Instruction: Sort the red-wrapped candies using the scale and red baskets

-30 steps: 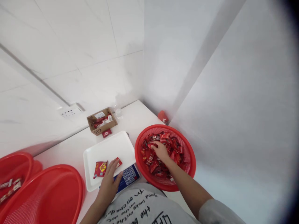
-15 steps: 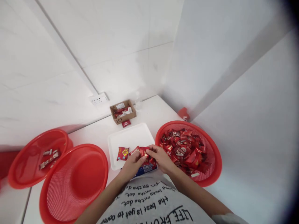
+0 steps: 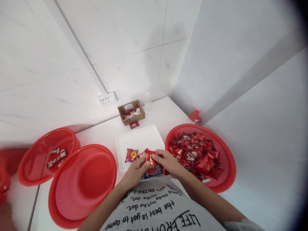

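A small red wrapped packet with gold print is held between my two hands, near my shirt front. My left hand pinches its left side, and my right hand grips the right side. More red wrapping shows under my right hand; how much it holds there I cannot tell. Beneath the hands lies a blue printed thing, mostly covered. On the white tray rests a red packet with a yellow patch, just beyond my left hand. Another red packet partly shows behind the held one.
To the right, a red basket holds many red packets. Two red baskets stand at left: the nearer shows its bare bottom, the farther has several small bars. A cardboard box of packets sits by the wall, with a dark red packet before it.
The view has shifted slightly, so the scene sits a little further right. The held packet has turned more upright between my fingers, its gold print facing up.
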{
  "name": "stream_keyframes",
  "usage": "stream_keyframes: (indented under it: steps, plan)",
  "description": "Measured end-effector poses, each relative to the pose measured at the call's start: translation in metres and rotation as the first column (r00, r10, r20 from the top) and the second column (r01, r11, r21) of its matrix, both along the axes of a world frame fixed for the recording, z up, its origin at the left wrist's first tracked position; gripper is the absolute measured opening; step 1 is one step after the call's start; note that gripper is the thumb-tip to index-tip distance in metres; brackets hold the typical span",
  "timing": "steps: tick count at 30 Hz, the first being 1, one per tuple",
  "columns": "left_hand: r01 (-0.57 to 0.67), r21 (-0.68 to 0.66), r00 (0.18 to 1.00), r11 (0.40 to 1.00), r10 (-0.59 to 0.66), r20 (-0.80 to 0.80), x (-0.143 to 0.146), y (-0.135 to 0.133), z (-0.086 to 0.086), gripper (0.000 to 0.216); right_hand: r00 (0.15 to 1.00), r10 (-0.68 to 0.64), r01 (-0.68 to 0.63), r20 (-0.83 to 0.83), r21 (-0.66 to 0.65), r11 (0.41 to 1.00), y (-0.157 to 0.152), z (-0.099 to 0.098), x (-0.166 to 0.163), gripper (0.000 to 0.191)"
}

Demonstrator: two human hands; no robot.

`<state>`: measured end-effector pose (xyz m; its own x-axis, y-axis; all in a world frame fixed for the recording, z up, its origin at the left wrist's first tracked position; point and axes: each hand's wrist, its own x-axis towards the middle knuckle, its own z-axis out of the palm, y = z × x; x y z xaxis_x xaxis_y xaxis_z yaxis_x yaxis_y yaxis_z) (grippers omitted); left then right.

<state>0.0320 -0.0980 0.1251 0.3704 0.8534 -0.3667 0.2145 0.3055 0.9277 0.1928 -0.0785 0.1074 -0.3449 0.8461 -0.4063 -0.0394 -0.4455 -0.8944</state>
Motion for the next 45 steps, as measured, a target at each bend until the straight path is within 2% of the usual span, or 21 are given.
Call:
stream_keyframes:
  steps: [6, 9, 11, 15, 19, 22, 25, 27, 31, 33, 35, 38, 40, 42, 45]
  plan:
    - [-0.01, -0.032, 0.974, 0.999, 0.002, -0.227, -0.005, -0.001, -0.017, 0.034, 0.999, -0.027, 0.024, -0.024, -0.118, 0.993, -0.001, -0.026, -0.009, 0.037]
    - [-0.013, -0.001, 0.959, 1.0, 0.012, -0.283, -0.01, -0.002, -0.029, 0.036, 0.995, -0.079, 0.068, -0.052, -0.189, 0.98, -0.002, -0.042, -0.013, 0.036]
    - [-0.024, 0.026, 0.958, 0.999, 0.03, -0.284, -0.014, -0.004, -0.035, 0.037, 0.978, -0.19, 0.161, -0.082, -0.271, 0.949, 0.0, -0.053, -0.013, 0.035]
    - [-0.02, 0.002, 0.962, 1.0, 0.02, -0.272, -0.021, -0.008, -0.042, 0.033, 0.915, -0.393, 0.316, -0.095, -0.437, 0.842, 0.01, -0.07, -0.011, 0.027]
    - [0.009, -0.011, 0.955, 1.0, -0.012, -0.296, -0.024, -0.012, -0.045, 0.032, 0.899, -0.433, 0.343, -0.063, -0.511, 0.788, 0.016, -0.076, -0.008, 0.024]
    - [0.033, -0.018, 0.962, 0.999, -0.037, -0.272, -0.023, -0.013, -0.045, 0.031, 0.899, -0.429, 0.322, -0.087, -0.533, 0.783, 0.011, -0.072, -0.013, 0.022]
    - [0.074, -0.024, 0.969, 0.997, -0.077, -0.233, -0.017, -0.012, -0.041, 0.031, 0.889, -0.44, 0.33, -0.125, -0.49, 0.807, 0.003, -0.062, -0.025, 0.023]
    - [0.118, -0.022, 0.964, 0.993, -0.12, -0.238, -0.012, -0.012, -0.039, 0.031, 0.881, -0.448, 0.358, -0.149, -0.408, 0.84, -0.003, -0.055, -0.033, 0.027]
    - [0.191, 0.031, 0.919, 0.981, -0.168, -0.357, -0.004, -0.011, -0.042, 0.03, 0.884, -0.419, 0.374, -0.209, -0.224, 0.9, -0.01, -0.041, -0.045, 0.033]
    - [0.156, 0.062, 0.927, 0.986, -0.124, -0.353, -0.003, -0.01, -0.041, 0.029, 0.895, -0.383, 0.351, -0.23, -0.17, 0.921, -0.011, -0.034, -0.045, 0.033]
    - [0.076, 0.059, 0.963, 0.995, -0.058, -0.264, -0.003, -0.008, -0.036, 0.03, 0.902, -0.346, 0.318, -0.258, -0.146, 0.937, -0.011, -0.026, -0.042, 0.034]
    - [-0.031, -0.024, 0.995, 0.999, 0.029, -0.095, -0.005, -0.005, -0.02, 0.035, 0.929, -0.246, 0.226, -0.276, -0.103, 0.969, -0.01, -0.014, -0.032, 0.033]
    - [-0.062, -0.057, 0.998, 0.996, 0.06, -0.028, -0.005, -0.004, -0.008, 0.037, 0.967, -0.143, 0.143, -0.213, -0.015, 0.99, -0.01, -0.004, -0.026, 0.034]
    - [-0.052, -0.033, 0.999, 0.998, 0.052, -0.001, -0.006, -0.004, 0.002, 0.037, 0.99, -0.026, 0.037, -0.139, 0.077, 0.996, -0.011, 0.005, -0.021, 0.037]
    - [0.031, 0.01, 0.999, 0.999, -0.032, 0.03, -0.006, -0.006, 0.011, 0.037, 0.989, 0.098, -0.084, -0.113, 0.123, 0.989, -0.014, 0.016, -0.018, 0.042]
